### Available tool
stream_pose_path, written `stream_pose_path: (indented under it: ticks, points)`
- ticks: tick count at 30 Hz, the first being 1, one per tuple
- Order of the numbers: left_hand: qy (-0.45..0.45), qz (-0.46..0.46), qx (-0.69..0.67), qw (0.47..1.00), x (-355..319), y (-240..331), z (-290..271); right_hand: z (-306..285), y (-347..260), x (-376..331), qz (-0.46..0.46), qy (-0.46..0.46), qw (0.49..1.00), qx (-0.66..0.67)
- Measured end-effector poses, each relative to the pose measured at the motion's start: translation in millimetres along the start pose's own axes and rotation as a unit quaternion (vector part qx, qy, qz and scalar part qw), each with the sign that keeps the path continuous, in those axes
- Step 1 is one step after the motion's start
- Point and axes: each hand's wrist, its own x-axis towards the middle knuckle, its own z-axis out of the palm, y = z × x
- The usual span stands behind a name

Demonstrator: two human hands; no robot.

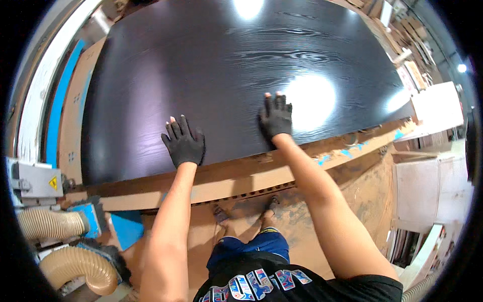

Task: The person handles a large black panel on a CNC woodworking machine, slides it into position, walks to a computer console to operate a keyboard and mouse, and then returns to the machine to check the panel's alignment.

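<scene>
A large black wood-grain panel lies flat in front of me, its glossy face reflecting bright lamps. On its near left part rests my left hand, gloved in black with some fingertips bare, palm down and fingers spread. My right hand, in a matching glove, is laid on the panel farther right and a little farther from me, fingers stretched out. Neither hand grips anything. The panel's near edge sits over a dusty wooden bed edge.
Ribbed beige hoses and a grey box with a yellow warning label stand at the lower left. A blue rail runs along the left. White boxes and stacked boards are at the right. Sawdust covers the floor.
</scene>
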Motion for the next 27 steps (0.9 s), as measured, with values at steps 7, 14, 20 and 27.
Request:
stream_pose_path:
  ticks: [7,14,20,27]
  points:
    - [-0.024,0.059,-0.059,0.996,-16,71,-5,3,19,0,-0.051,0.013,0.996,0.077]
    - [-0.005,0.046,-0.019,0.999,-8,75,1,-37,188,60,-0.061,-0.160,0.981,0.086]
    - [0.040,0.082,-0.065,0.994,-12,57,-7,-65,214,61,-0.011,0.170,0.984,-0.047]
    - [0.061,0.067,-0.108,0.990,-14,92,5,-48,225,19,0.069,-0.042,0.994,-0.067]
